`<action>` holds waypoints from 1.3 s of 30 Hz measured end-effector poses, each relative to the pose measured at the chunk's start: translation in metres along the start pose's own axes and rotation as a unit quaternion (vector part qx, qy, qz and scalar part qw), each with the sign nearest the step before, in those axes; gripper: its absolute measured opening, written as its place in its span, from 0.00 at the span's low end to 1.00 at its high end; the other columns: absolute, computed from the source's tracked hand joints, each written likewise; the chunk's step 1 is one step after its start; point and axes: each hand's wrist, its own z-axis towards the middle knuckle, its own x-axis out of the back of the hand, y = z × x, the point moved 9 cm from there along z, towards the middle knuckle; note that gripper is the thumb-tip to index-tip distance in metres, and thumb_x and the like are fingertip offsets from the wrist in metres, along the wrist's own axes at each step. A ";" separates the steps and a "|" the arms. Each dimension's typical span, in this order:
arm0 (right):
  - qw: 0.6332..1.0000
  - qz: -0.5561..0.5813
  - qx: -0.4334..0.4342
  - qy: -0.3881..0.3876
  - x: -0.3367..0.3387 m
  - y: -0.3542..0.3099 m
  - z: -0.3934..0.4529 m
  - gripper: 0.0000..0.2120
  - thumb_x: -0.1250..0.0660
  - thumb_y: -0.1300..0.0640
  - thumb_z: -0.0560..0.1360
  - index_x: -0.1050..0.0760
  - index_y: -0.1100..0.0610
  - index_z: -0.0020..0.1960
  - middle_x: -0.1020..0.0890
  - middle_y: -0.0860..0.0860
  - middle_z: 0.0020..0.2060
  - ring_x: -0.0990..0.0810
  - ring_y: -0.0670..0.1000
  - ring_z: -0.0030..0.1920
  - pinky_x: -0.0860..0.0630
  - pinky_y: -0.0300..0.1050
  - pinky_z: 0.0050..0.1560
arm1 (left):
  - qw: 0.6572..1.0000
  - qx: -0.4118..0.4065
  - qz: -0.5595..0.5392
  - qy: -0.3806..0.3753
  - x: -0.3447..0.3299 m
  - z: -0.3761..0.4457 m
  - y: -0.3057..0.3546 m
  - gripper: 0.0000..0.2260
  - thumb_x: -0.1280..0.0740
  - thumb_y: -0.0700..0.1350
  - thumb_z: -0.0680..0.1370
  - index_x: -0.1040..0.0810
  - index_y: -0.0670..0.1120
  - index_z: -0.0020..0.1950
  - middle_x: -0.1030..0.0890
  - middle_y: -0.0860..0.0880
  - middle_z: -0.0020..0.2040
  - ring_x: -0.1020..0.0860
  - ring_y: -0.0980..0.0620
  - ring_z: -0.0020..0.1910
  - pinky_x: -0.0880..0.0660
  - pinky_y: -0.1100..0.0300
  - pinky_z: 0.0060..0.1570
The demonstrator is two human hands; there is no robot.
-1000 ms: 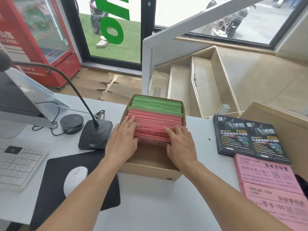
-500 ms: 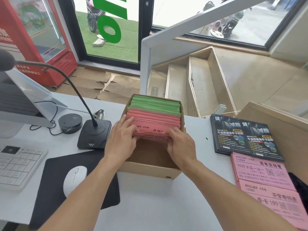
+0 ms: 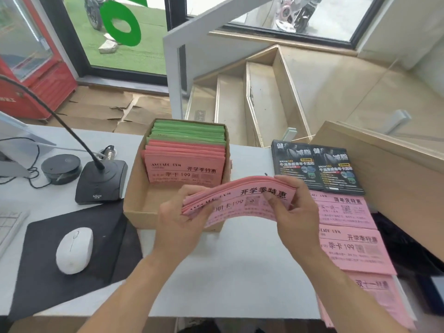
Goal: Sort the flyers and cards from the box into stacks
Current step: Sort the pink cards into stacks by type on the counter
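Since the earlier frames, both hands have left the box (image 3: 134, 207) and lifted out a bundle of pink flyers (image 3: 240, 200). The bundle is now held above the near edge of the box, over the middle of the desk (image 3: 228, 272).

The left hand (image 3: 177, 219) grips the left end of the bundle, fingers curled around its edge. The right hand (image 3: 293, 210) grips the right end, with the thumb on the printed face and the fingers wrapped behind. The bundle is bowed upward between the two hands.

The box is open-topped cardboard and stands toward the far edge of the desk. Its near portion holds no flyers. Behind that gap, a row of pink flyers (image 3: 185, 164) stands upright, with a row of green flyers (image 3: 189, 131) behind it against the far wall.

Sorted stacks lie along the right edge of the desk. Two stacks of dark cards (image 3: 317, 169) sit side by side near the far right corner. Nearer from them lie three pink stacks in a line: the first pink stack (image 3: 346, 210), the second pink stack (image 3: 353, 251) and the third pink stack (image 3: 374, 299) at the near edge.

On the left part of the desk are a gooseneck microphone base (image 3: 102, 182), a round black puck (image 3: 61, 168), a white mouse (image 3: 74, 249) on a black mouse pad (image 3: 36, 272), and the corner of a keyboard (image 3: 9, 224).
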 end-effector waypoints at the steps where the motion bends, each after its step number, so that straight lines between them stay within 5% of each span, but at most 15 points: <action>1: 1.000 -0.011 -0.016 -0.013 0.014 0.008 -0.008 0.19 0.26 0.63 0.75 0.22 0.42 0.57 0.15 0.45 0.49 0.16 0.50 0.52 0.18 0.55 0.52 | 1.000 0.025 -0.005 -0.014 -0.010 -0.014 -0.004 0.09 0.22 0.42 0.73 0.18 0.51 0.50 0.15 0.59 0.44 0.16 0.58 0.44 0.19 0.61 0.39; 8: 0.980 -0.130 -0.094 -0.121 0.072 0.076 -0.067 0.17 0.24 0.62 0.73 0.21 0.40 0.49 0.15 0.43 0.44 0.18 0.47 0.46 0.21 0.53 0.51 | 0.969 0.234 -0.046 -0.061 -0.062 -0.108 -0.049 0.08 0.23 0.38 0.72 0.18 0.49 0.44 0.15 0.54 0.40 0.18 0.60 0.40 0.26 0.70 0.40; 11: 0.969 -0.143 -0.098 -0.175 0.075 0.091 -0.085 0.16 0.25 0.62 0.75 0.22 0.41 0.52 0.16 0.38 0.48 0.20 0.43 0.52 0.24 0.44 0.52 | 0.967 0.244 -0.020 -0.071 -0.064 -0.126 -0.056 0.14 0.21 0.37 0.71 0.19 0.56 0.44 0.14 0.54 0.46 0.17 0.58 0.46 0.24 0.68 0.47; 15: 0.968 -0.149 -0.078 -0.185 0.082 0.095 -0.091 0.24 0.27 0.60 0.77 0.27 0.38 0.65 0.19 0.33 0.55 0.23 0.38 0.60 0.29 0.35 0.58 | 0.975 0.209 0.055 -0.059 -0.054 -0.137 -0.051 0.22 0.21 0.40 0.71 0.22 0.57 0.60 0.16 0.61 0.53 0.20 0.59 0.55 0.25 0.67 0.53; 20: 0.956 -0.168 -0.089 -0.223 0.068 0.101 -0.095 0.29 0.34 0.61 0.82 0.38 0.32 0.70 0.19 0.37 0.51 0.23 0.33 0.53 0.29 0.30 0.49 | 0.971 0.230 0.064 -0.031 -0.058 -0.148 -0.049 0.24 0.27 0.40 0.78 0.28 0.65 0.65 0.17 0.59 0.50 0.20 0.61 0.53 0.24 0.65 0.54; 25: 0.972 -0.097 -0.112 -0.183 0.091 0.091 -0.101 0.29 0.35 0.58 0.82 0.40 0.30 0.70 0.16 0.40 0.53 0.19 0.38 0.54 0.20 0.35 0.50 | 0.969 0.243 0.040 0.015 -0.062 -0.155 -0.029 0.28 0.28 0.43 0.78 0.34 0.69 0.69 0.17 0.55 0.52 0.19 0.64 0.51 0.25 0.75 0.43; 32: 0.981 -0.071 -0.175 -0.032 0.215 0.115 -0.122 0.26 0.32 0.58 0.80 0.36 0.35 0.69 0.19 0.42 0.55 0.17 0.39 0.52 0.17 0.39 0.44 | 0.947 0.286 0.034 -0.144 -0.172 -0.190 -0.020 0.33 0.30 0.42 0.80 0.41 0.62 0.78 0.19 0.54 0.56 0.17 0.61 0.49 0.19 0.66 0.39; 39: 0.968 -0.122 -0.205 0.076 0.310 0.143 -0.134 0.27 0.28 0.56 0.78 0.37 0.36 0.68 0.19 0.41 0.53 0.16 0.42 0.48 0.21 0.36 0.37 | 0.938 0.287 0.073 -0.181 -0.259 -0.209 -0.011 0.37 0.29 0.44 0.79 0.46 0.62 0.79 0.24 0.58 0.60 0.18 0.57 0.47 0.18 0.64 0.38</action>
